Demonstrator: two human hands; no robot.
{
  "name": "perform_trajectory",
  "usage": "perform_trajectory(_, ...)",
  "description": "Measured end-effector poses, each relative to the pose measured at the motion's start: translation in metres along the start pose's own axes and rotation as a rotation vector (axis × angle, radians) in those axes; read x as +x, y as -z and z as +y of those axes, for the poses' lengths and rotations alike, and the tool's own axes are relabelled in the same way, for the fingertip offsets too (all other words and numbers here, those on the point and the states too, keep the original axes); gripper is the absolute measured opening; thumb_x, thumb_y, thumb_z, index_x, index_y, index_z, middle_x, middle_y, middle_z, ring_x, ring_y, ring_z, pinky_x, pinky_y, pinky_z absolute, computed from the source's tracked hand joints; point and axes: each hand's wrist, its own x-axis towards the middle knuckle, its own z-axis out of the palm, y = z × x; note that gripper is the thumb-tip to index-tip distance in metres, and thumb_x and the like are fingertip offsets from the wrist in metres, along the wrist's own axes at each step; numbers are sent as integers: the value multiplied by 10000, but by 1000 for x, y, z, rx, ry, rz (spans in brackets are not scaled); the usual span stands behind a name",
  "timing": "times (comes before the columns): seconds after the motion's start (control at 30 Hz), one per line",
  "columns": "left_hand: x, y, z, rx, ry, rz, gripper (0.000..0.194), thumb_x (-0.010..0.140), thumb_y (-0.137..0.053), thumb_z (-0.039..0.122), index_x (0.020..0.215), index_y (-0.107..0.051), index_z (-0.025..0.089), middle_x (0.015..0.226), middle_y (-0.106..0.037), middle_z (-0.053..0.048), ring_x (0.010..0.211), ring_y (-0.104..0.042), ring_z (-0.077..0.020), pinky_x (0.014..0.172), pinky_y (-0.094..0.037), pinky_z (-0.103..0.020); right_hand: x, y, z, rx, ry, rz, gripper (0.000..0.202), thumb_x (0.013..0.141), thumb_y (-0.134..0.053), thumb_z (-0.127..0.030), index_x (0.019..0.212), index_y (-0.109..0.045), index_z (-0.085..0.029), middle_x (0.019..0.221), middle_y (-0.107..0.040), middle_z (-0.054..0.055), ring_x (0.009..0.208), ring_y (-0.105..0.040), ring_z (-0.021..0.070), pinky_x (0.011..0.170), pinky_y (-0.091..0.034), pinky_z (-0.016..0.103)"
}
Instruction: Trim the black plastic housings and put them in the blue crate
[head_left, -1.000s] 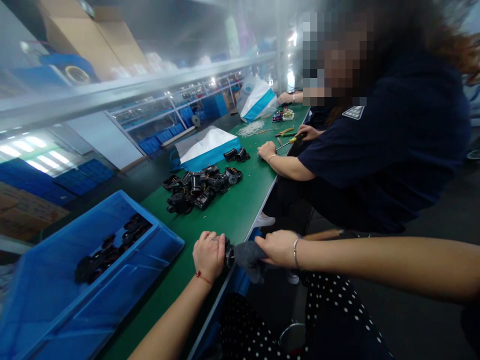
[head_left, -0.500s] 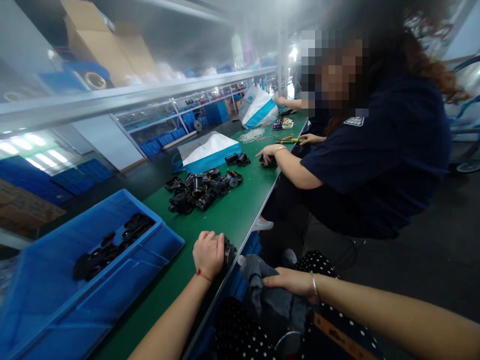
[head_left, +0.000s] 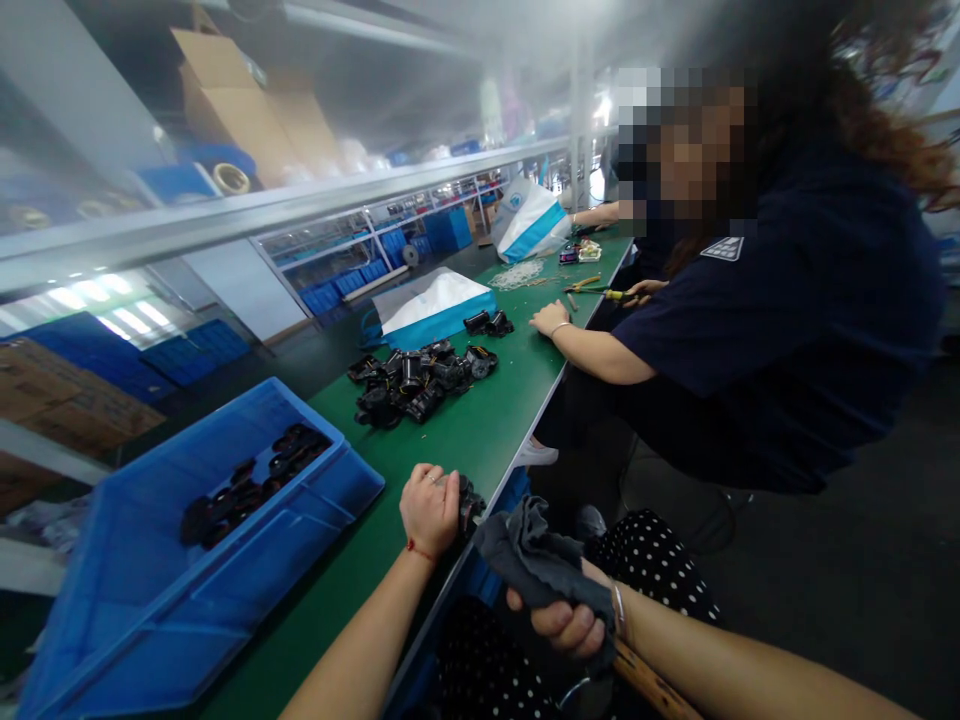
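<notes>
My left hand [head_left: 430, 508] is closed around a small black part [head_left: 470, 503] at the edge of the green table; most of the part is hidden by the fingers. Over my lap, my right hand [head_left: 568, 627] has its fingers wrapped round a bunched dark grey cloth [head_left: 529, 550]. The cloth's upper end comes close to the black part, and whether the two touch I cannot tell. Anything inside the cloth is hidden. Below the right wrist a brown wood-like strip [head_left: 651, 685] shows. Farther along the table lies a pile of similar black parts [head_left: 420, 378].
A blue bin [head_left: 150, 620] with black parts inside stands at the left on the green table [head_left: 499, 400]. Past the pile are a white-and-blue bag [head_left: 435, 305] and two black parts [head_left: 487, 322]. A co-worker [head_left: 810, 290] sits at the right, holding yellow-handled pliers [head_left: 604, 291].
My right hand has turned, and its fingers now show wrapped around the cloth. The left hand keeps the part at the table edge. The co-worker's hand no longer covers a black part.
</notes>
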Motion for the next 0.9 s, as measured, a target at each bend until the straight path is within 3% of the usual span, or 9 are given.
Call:
perform_trajectory(0.17,-3,21,3,-171,2,178,406,929,-424,147,563,-596,179,612,-564,-41,755,-503,-181,740,-434,-319,16,-4,17,147,113,-317,476,666,-480,-625,972,-467,-261,461,-436,-90,243,-198,82,210,-199,180)
perform_trajectory(0.27,3,47,2,-172,-45,274,339,897,-438,95,614,-608,174,620,-585,-43,783,-493,-193,751,-438,-338,25,-21,15,149,102,-328,399,738,-405,-569,993,-468,-268,455,-437,-82,240,-212,92,212,-238,185)
perform_trajectory(0.43,27,103,-23,-38,-157,425,276,853,-453,62,661,-604,189,620,-594,-35,769,-497,-201,748,-442,-366,46,-58,-31,90,-36,-300,410,837,-203,-550,976,-467,-269,451,-435,-64,240,-209,100,221,-217,183)
perform_trajectory(0.63,42,170,-73,99,-130,546,293,868,-431,83,653,-599,188,626,-606,-43,794,-496,-206,768,-431,-381,96,-100,-101,-59,-172,-474,374,804,-438,-555,1036,-474,-264,550,-558,-38,294,-342,127,282,-284,207)
perform_trajectory(0.73,37,190,-90,134,-71,570,323,886,-412,92,639,-598,185,626,-600,-47,788,-495,-203,764,-423,-377,120,-111,-114,-53,-204,-507,445,792,-510,-590,1073,-486,-245,599,-595,-23,320,-391,126,296,-311,205)
perform_trajectory(0.9,27,205,-111,154,-12,581,340,898,-404,100,632,-597,187,615,-596,-41,760,-489,-197,768,-417,-381,148,-118,-122,-25,-263,-583,491,770,-565,-570,1111,-508,-221,654,-621,-1,358,-443,128,309,-378,216)
